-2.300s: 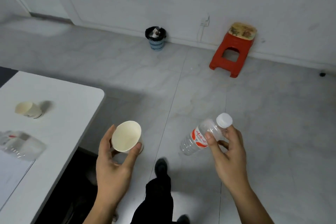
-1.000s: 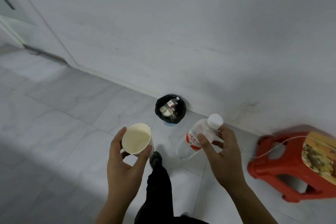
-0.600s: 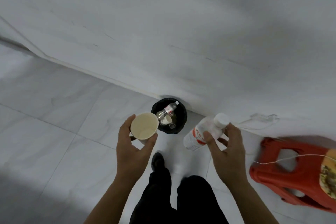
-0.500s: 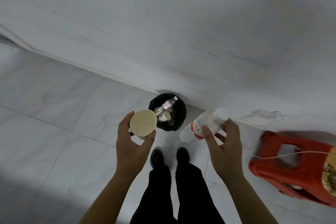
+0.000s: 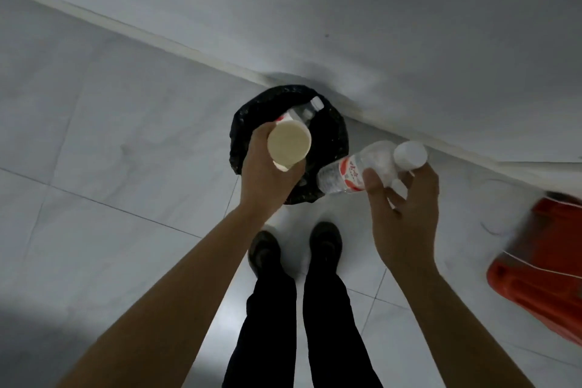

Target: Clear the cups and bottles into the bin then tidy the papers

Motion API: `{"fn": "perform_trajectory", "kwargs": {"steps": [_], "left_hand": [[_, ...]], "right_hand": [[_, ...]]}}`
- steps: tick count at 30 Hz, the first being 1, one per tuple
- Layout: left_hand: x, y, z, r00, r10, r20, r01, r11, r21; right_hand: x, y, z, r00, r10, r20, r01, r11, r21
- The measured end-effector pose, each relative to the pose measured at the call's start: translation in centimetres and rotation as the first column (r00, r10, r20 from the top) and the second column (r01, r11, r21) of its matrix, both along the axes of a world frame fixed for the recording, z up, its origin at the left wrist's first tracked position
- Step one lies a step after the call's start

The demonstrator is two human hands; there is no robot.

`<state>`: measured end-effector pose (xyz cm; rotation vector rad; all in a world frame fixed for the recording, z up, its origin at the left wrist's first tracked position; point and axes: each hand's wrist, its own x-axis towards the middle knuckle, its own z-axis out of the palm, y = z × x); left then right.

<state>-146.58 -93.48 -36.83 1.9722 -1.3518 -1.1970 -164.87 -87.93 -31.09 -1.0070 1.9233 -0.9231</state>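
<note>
I stand right over the bin (image 5: 333,132), a small round basket lined with a black bag, against the wall. My left hand (image 5: 267,176) grips a cream paper cup (image 5: 288,145) directly above the bin's opening. My right hand (image 5: 403,208) holds a clear plastic bottle (image 5: 368,167) with a red-and-white label and white cap, just right of the bin's rim. Another bottle (image 5: 310,110) lies inside the bin, partly hidden behind the cup.
A red plastic stool (image 5: 541,261) stands on the floor at the right, with a thin white cord across it. The white wall (image 5: 346,9) rises just behind the bin. My two dark shoes (image 5: 296,249) are on the pale tiled floor in front of the bin.
I have walked from the table to the bin and now look straight down at it. My left hand has carried the cup over the opening; the right has brought the bottle beside the rim.
</note>
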Motion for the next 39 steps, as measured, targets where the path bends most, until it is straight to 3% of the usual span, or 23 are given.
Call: {"fn": "perform_trajectory", "kwargs": {"steps": [6, 10, 17, 21, 24, 27, 33, 35, 39], "left_hand": [[0.1, -0.7, -11.3, 0.925, -0.286, 0.249, 0.255, 0.955, 0.149], [2.6, 0.9, -14.5, 0.869, -0.328, 0.371, 0.252, 0.938, 0.240], [3.6, 1.1, -12.7, 0.922, -0.293, 0.253, 0.230, 0.940, 0.251], [4.1, 4.2, -5.5, 0.966, -0.107, 0.237, 0.090, 0.993, 0.079], [5.5, 7.4, 1.8, 0.980, 0.000, 0.197, -0.008, 0.999, 0.040], [7.1, 10.2, 11.0, 0.984, 0.081, 0.158, -0.088, 0.995, 0.035], [12.3, 15.5, 32.4, 0.950, 0.253, 0.182, -0.247, 0.967, -0.057], [14.0, 18.0, 39.2, 0.892, 0.407, 0.198, -0.389, 0.913, -0.122], [14.8, 25.1, 50.1, 0.688, 0.720, 0.087, -0.681, 0.683, -0.264]], "right_hand": [[0.0, -3.0, -11.4, 0.998, 0.058, 0.003, -0.058, 0.998, -0.013], [1.3, -4.9, -17.1, 0.959, 0.263, -0.107, -0.247, 0.959, 0.142], [1.8, -5.5, -16.8, 0.867, 0.463, -0.183, -0.360, 0.837, 0.413], [2.5, -3.8, -11.0, 0.853, 0.476, -0.215, -0.373, 0.844, 0.386], [3.5, -2.1, -4.2, 0.785, 0.562, -0.261, -0.471, 0.815, 0.337], [5.0, -0.4, 4.2, 0.729, 0.647, -0.225, -0.586, 0.759, 0.283], [9.7, 1.2, 25.6, 0.715, 0.694, -0.085, -0.686, 0.719, 0.106], [11.5, 1.1, 32.2, 0.673, 0.736, -0.068, -0.737, 0.676, 0.022], [14.3, 2.5, 42.3, 0.524, 0.851, -0.034, -0.838, 0.509, -0.197]]}}
